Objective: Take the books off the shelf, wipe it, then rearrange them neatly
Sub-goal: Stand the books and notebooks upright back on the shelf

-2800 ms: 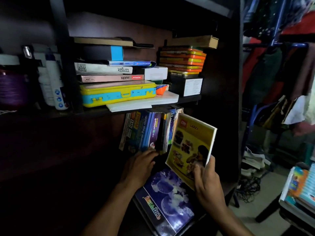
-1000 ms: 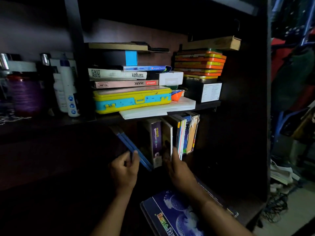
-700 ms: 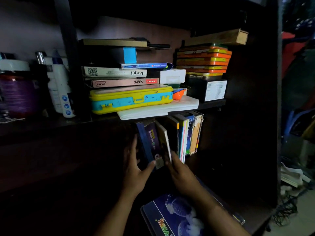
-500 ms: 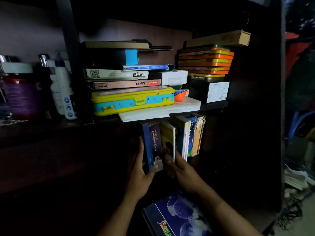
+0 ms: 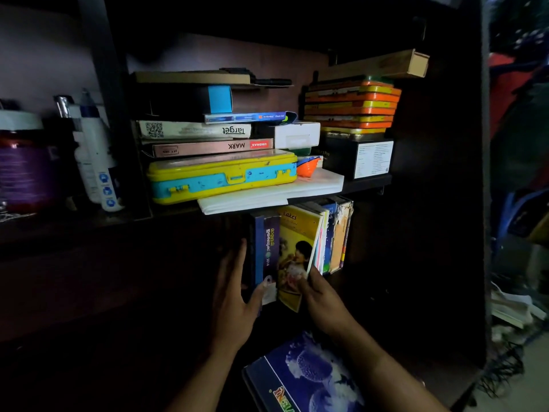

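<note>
Upright row of books (image 5: 300, 242) on dim lower shelf (image 5: 371, 295), under loaded upper shelf. Left hand (image 5: 234, 298) flat against blue book (image 5: 266, 251), fingers straight, thumb on spine. Right hand (image 5: 320, 301) pinching lower edge of yellow "Cakes" paperback (image 5: 295, 251). Probably light, floppy, glossy covers slippery; best gripped across spines, squeezed from both ends. Rightmost spine worn, fragile-looking. Large glossy blue book (image 5: 303, 379) flat below. Yellow-blue plastic case (image 5: 222, 176) above.

Dark brown wood-look shelf (image 5: 365, 185), pretty matt. Glossy paper cover on the yellow cake book (image 5: 295, 248), shiny purple-blue spine (image 5: 269, 248) at its 9 o'clock. Worn, rough-edged spine on the tan book (image 5: 340, 233) at 3. Smooth shiny plastic on the yellow-and-blue case (image 5: 222, 176) up at 11. Glossy blue book (image 5: 306, 379) at 6.
</note>
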